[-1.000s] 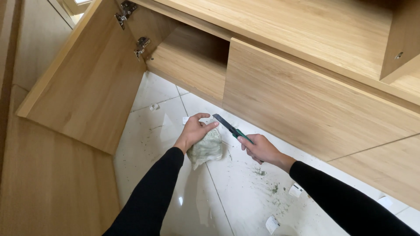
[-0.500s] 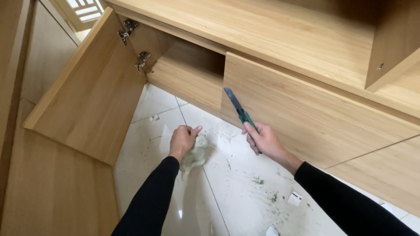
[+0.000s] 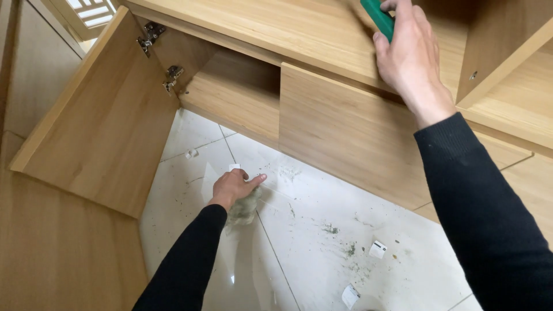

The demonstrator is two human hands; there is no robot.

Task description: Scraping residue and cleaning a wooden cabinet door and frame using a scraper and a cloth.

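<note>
1. While our left hand [image 3: 231, 188] presses a crumpled grey-green rag [image 3: 243, 209] flat against the white floor tile [image 3: 299, 242], fingers spread over it, our right hand [image 3: 410, 55] is up at the wooden cabinet top [image 3: 276, 29], fingers curled around a green-handled tool [image 3: 379, 17].
2. We cannot tell what kind of tool it is; only the handle end shows at the frame's upper edge.
3. Green flecks and smears [image 3: 340, 239] lie on the tile to the right of the rag, with small white paper scraps [image 3: 377, 249] among them.
4. We judge the glossy tile slippery: weight on the rag could make that hand skid.
5. We also judge that the open cabinet door [image 3: 98, 121], just beside our left arm, could be knocked.
</note>
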